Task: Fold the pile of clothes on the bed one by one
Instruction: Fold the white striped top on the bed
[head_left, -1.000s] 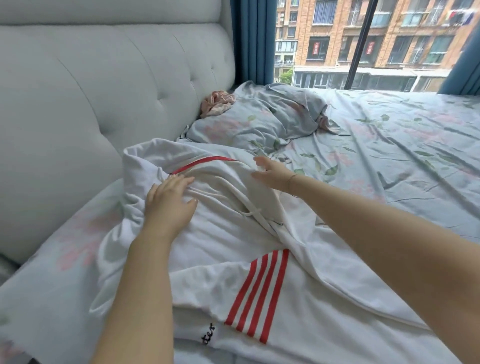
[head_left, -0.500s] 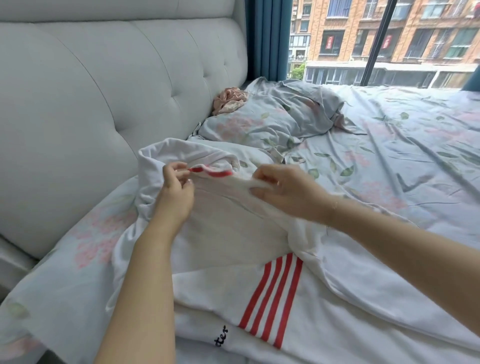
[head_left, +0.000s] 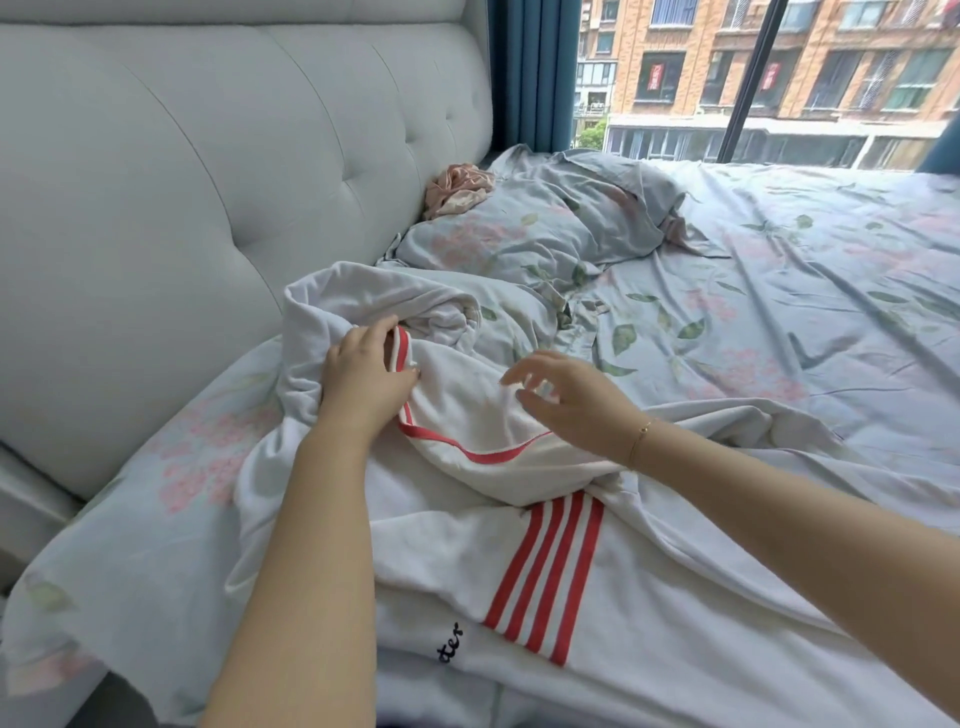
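Observation:
A white garment (head_left: 649, 597) with red stripes and a red-trimmed edge lies crumpled across the near part of the bed. My left hand (head_left: 366, 376) grips its red-trimmed edge, with the fabric bunched under the fingers. My right hand (head_left: 571, 397) hovers just above the same fold, fingers spread and loosely curved, holding nothing. A small pink garment (head_left: 457, 189) lies bunched at the headboard beside the pillow.
The bed (head_left: 805, 291) carries a pale blue floral sheet. A floral pillow (head_left: 524, 234) lies against the grey tufted headboard (head_left: 197, 171) on the left. Blue curtains (head_left: 530, 73) and a large window stand behind the bed.
Both hands pulled the red-trimmed edge toward me and down onto the garment. My right hand has let go of the edge; the left still holds it.

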